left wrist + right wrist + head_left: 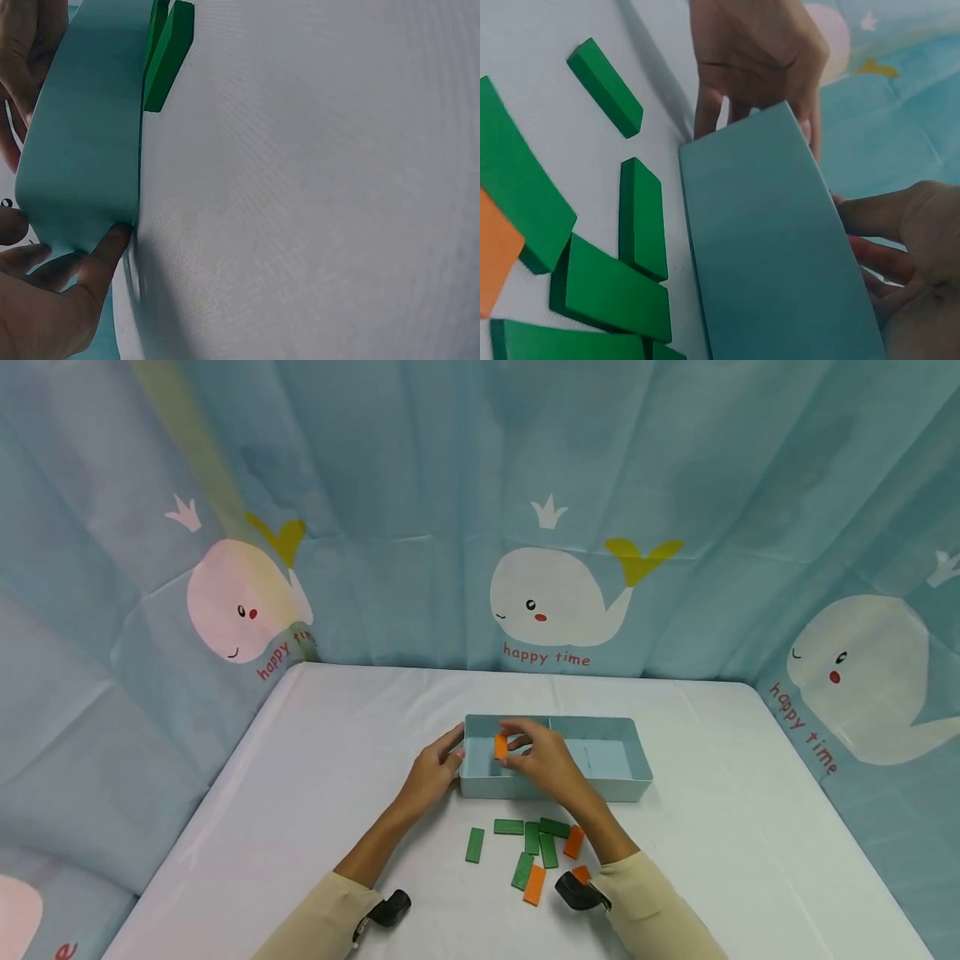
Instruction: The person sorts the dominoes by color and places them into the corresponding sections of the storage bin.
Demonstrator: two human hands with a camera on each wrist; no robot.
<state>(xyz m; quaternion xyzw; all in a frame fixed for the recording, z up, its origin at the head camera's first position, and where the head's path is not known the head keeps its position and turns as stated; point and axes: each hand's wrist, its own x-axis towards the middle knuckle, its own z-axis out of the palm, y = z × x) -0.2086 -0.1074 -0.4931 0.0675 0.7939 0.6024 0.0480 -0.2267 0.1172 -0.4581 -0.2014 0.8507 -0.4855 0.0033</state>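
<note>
My right hand (542,762) pinches an orange block (500,747) between thumb and fingers, over the left compartment of a blue-green box (510,788). In the right wrist view this hand (922,255) shows beyond the box's long wall, which hides the block. My left hand (435,770) touches the left end of the box. Its extended fingers (105,259) rest against that end wall in the left wrist view. On the near side of the box lie several green blocks (508,827) and a few orange blocks (535,886).
A divider (550,723) splits the box into two compartments. The box stands on a white-covered table (360,727). A blue curtain (420,602) with printed whales hangs behind the table and at its sides. Dark wrist cameras (392,908) sit at both cuffs.
</note>
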